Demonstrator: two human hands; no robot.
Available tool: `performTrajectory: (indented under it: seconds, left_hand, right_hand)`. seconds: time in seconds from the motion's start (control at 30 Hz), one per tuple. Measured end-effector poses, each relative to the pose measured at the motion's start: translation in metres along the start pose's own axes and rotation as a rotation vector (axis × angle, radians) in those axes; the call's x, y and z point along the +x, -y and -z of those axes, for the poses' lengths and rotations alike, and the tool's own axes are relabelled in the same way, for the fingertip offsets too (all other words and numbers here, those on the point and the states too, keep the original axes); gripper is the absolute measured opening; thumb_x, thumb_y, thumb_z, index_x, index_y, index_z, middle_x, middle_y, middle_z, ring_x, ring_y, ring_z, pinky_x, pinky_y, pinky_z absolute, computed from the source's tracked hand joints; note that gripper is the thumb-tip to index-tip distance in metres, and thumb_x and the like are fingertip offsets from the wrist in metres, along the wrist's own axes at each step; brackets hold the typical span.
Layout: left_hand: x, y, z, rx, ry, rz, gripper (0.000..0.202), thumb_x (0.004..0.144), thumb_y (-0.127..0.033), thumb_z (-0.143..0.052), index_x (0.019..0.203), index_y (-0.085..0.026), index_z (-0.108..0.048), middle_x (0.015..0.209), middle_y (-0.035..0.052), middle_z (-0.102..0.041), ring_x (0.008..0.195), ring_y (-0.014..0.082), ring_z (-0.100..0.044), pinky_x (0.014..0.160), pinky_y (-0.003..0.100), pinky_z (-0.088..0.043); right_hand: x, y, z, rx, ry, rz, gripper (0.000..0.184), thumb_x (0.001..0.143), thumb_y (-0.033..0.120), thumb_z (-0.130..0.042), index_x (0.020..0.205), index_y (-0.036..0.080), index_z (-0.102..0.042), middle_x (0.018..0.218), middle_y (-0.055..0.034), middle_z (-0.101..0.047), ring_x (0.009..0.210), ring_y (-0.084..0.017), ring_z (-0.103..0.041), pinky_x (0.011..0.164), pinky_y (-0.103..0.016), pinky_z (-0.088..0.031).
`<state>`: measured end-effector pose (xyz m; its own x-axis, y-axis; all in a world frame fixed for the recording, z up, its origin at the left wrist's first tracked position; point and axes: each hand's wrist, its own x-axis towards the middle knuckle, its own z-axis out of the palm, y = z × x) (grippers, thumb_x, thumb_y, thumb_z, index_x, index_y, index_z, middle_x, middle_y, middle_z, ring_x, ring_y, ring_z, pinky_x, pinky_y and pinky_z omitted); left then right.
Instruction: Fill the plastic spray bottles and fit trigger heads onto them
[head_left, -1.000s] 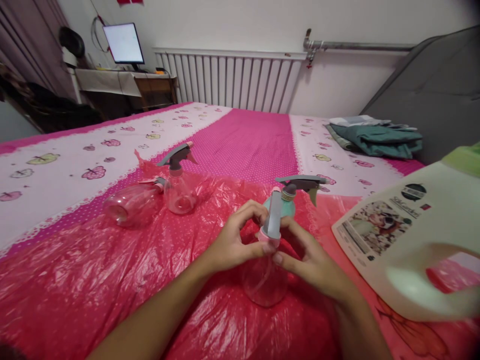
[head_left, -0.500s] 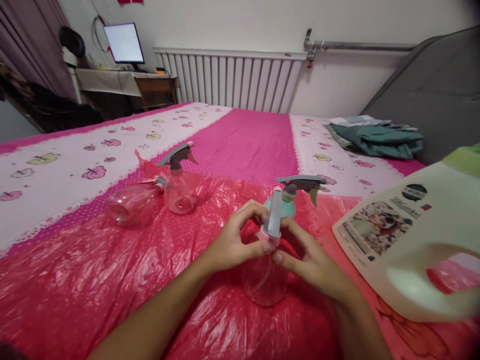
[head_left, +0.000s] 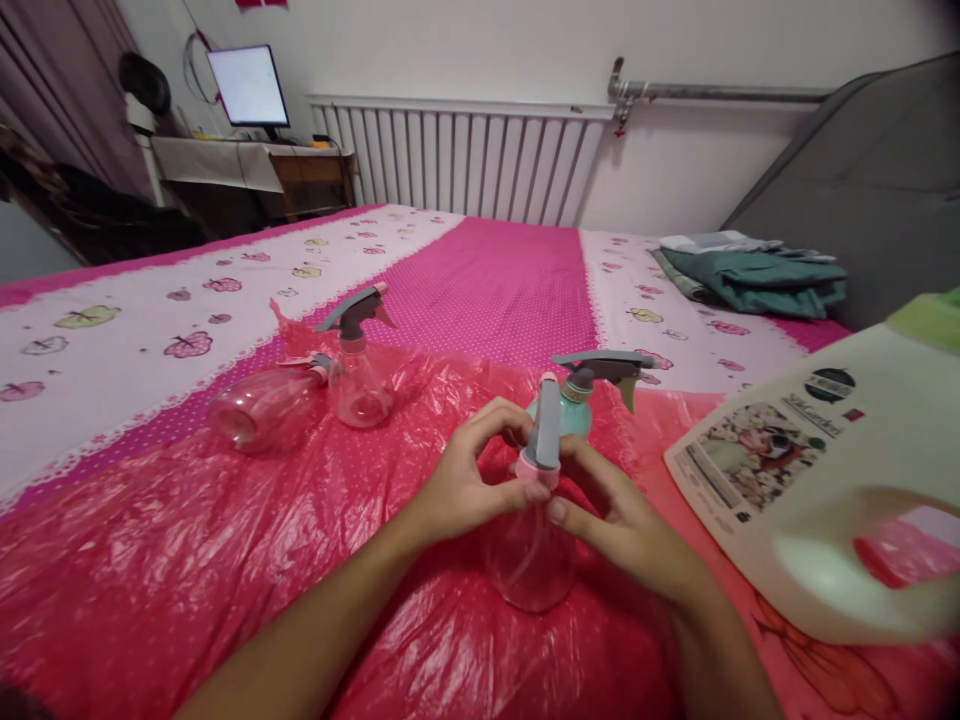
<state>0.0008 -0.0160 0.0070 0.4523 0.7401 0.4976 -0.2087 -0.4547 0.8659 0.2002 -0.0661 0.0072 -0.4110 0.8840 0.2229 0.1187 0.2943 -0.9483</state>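
A clear spray bottle (head_left: 530, 565) with a pink collar and grey trigger head stands upright on red plastic sheeting (head_left: 315, 590) in front of me. My left hand (head_left: 480, 470) grips its collar from the left, thumb on the near side. From the right, my right hand (head_left: 611, 505) closes around the collar and upper neck, its thumb close to the left one. The far fingertips are partly hidden behind the spray head. Just beyond my hands stands a green spray bottle (head_left: 575, 415) with a grey trigger head, its lower part covered.
Left of my hands, one clear spray bottle (head_left: 360, 390) stands and another pink-tinted bottle (head_left: 259, 405) lies on its side. A large cream jug (head_left: 795, 500) with a green cap is close on the right. Folded cloths (head_left: 750, 278) lie farther back on the bed (head_left: 517, 280).
The spray head in my hands has turned or tilted very slightly to the left. My fingers have shifted a little; everything else is as before.
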Motion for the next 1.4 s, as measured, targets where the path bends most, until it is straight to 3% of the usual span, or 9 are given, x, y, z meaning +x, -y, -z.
performTrajectory:
  seconds: [0.53,0.83,1.0,1.17,1.4]
  left_hand:
    - [-0.0029,0.0033,0.0026,-0.008,-0.067,0.032,0.042,0.087,-0.058,-0.077,0.104,-0.020,-0.070,0.101,0.0051,-0.066,0.098,0.0234,-0.062,0.093,0.036,-0.048]
    - [-0.0014,0.0016,-0.0014,-0.106,-0.229,0.023,0.048,0.079,-0.057,-0.086,0.102,-0.020,-0.066,0.094,0.0040,-0.067,0.089,0.0206,-0.064,0.088,0.034,-0.051]
    - [-0.0025,0.0041,-0.0005,-0.094,-0.197,0.006,0.049,0.075,-0.055,-0.090,0.101,-0.020,-0.066,0.092,0.0026,-0.067,0.086,0.0189,-0.062,0.085,0.033,-0.051]
    - [-0.0045,0.0049,-0.0003,-0.028,-0.122,0.035,0.048,0.068,-0.041,-0.096,0.099,-0.021,-0.066,0.092,0.0025,-0.067,0.085,0.0185,-0.061,0.084,0.033,-0.049]
    - [-0.0056,0.0033,0.0002,-0.084,-0.020,0.050,0.045,0.073,-0.034,-0.092,0.106,-0.020,-0.065,0.100,0.0067,-0.073,0.094,0.0225,-0.067,0.089,0.037,-0.051]
  right_hand:
    - [0.0015,0.0010,-0.0026,0.062,0.008,-0.005,0.028,0.103,0.041,-0.069,0.128,0.032,-0.058,0.136,-0.0025,-0.064,0.131,-0.022,-0.060,0.118,-0.042,-0.044]
    - [-0.0004,-0.0022,-0.0010,0.010,-0.016,-0.002,0.031,0.102,0.045,-0.068,0.128,0.032,-0.059,0.134,-0.0045,-0.062,0.130,-0.024,-0.058,0.118,-0.046,-0.044]
    - [-0.0002,-0.0017,-0.0013,0.034,0.002,0.003,0.029,0.103,0.043,-0.068,0.127,0.032,-0.058,0.133,-0.0034,-0.063,0.129,-0.023,-0.059,0.117,-0.044,-0.044]
    - [0.0006,-0.0005,-0.0016,0.057,0.011,-0.020,0.029,0.103,0.042,-0.068,0.126,0.031,-0.057,0.129,-0.0026,-0.063,0.127,-0.023,-0.061,0.114,-0.042,-0.045]
    - [0.0022,-0.0009,-0.0014,0.016,0.005,-0.025,0.030,0.102,0.046,-0.068,0.123,0.028,-0.057,0.122,-0.0035,-0.062,0.122,-0.024,-0.060,0.110,-0.041,-0.047]
